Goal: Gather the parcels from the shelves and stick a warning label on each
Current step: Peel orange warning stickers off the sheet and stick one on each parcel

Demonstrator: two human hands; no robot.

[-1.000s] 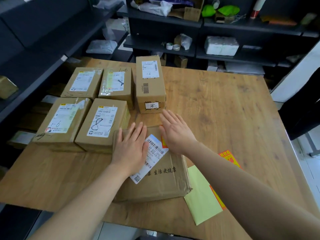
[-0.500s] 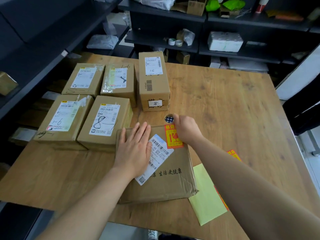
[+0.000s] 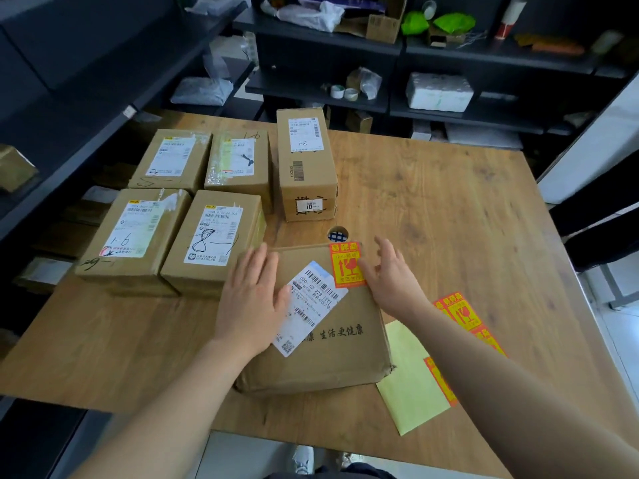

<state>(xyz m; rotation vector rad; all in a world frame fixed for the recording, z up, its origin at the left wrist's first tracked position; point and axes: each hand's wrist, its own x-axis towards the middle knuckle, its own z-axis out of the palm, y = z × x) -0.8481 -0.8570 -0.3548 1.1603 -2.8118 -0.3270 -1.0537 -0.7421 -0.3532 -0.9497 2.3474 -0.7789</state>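
A flat brown parcel (image 3: 332, 354) lies near the table's front edge, with a white shipping label and a red-and-yellow warning label (image 3: 346, 264) stuck at its far right corner. My left hand (image 3: 254, 299) rests flat on the parcel's left part, fingers spread. My right hand (image 3: 392, 274) hovers open just right of the warning label, at the parcel's right edge. Several other cardboard parcels sit behind on the left, among them one marked 8-1 (image 3: 212, 240), one marked 1-6 (image 3: 133, 236) and a tall box (image 3: 306, 164).
A sheet of warning stickers (image 3: 463, 316) and a yellow backing sheet (image 3: 413, 378) lie right of the parcel on the wooden table (image 3: 449, 209). A round hole (image 3: 337, 234) is in the tabletop. Dark shelves with bags and tape rolls (image 3: 344, 92) stand behind and left.
My right hand lifted off the warning label, which it had covered and pressed, and opened beside it; the label now shows in full. My left hand stayed on the parcel.
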